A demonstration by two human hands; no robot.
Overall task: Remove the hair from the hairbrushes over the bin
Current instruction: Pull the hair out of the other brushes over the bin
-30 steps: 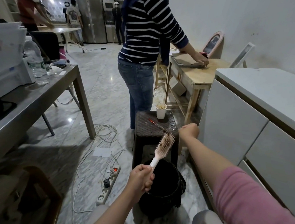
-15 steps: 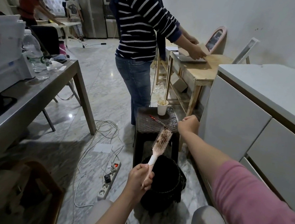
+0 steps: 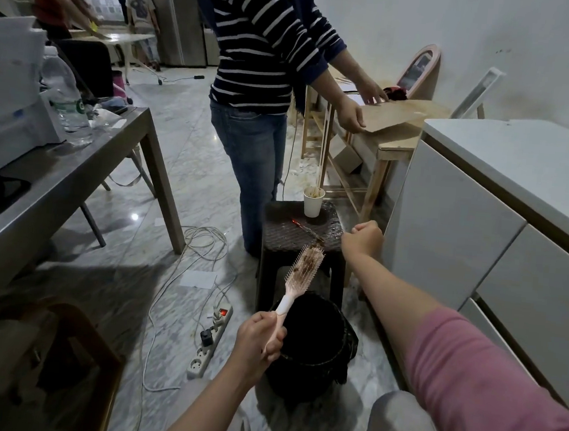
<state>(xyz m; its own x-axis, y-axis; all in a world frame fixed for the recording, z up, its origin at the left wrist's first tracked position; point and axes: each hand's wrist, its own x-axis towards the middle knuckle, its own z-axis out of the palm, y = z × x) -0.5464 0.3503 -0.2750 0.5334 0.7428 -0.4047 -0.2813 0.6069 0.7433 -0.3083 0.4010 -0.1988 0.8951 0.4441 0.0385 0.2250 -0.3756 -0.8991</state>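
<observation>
My left hand (image 3: 260, 337) grips the handle of a pale pink hairbrush (image 3: 303, 273), whose bristles are matted with brown hair. The brush head tilts up and away, above the far rim of a black bin (image 3: 313, 341) lined with a dark bag on the floor. My right hand (image 3: 363, 237) is a closed fist reaching out past the brush, at the near right edge of a dark woven stool (image 3: 300, 232). A thin red-handled tool (image 3: 304, 226) lies on the stool close to that fist. I cannot tell whether the fist holds anything.
A white paper cup (image 3: 312, 202) stands on the stool. A person in a striped top (image 3: 259, 58) stands just behind it, handling a board on a wooden table (image 3: 391, 135). White cabinets (image 3: 481, 232) line the right, a steel table (image 3: 74, 162) the left. A power strip (image 3: 210, 341) and cables lie on the floor.
My view has tilted slightly; the brush stays in my left hand over the bin. My right fist remains extended by the stool. The striped person has lifted the board.
</observation>
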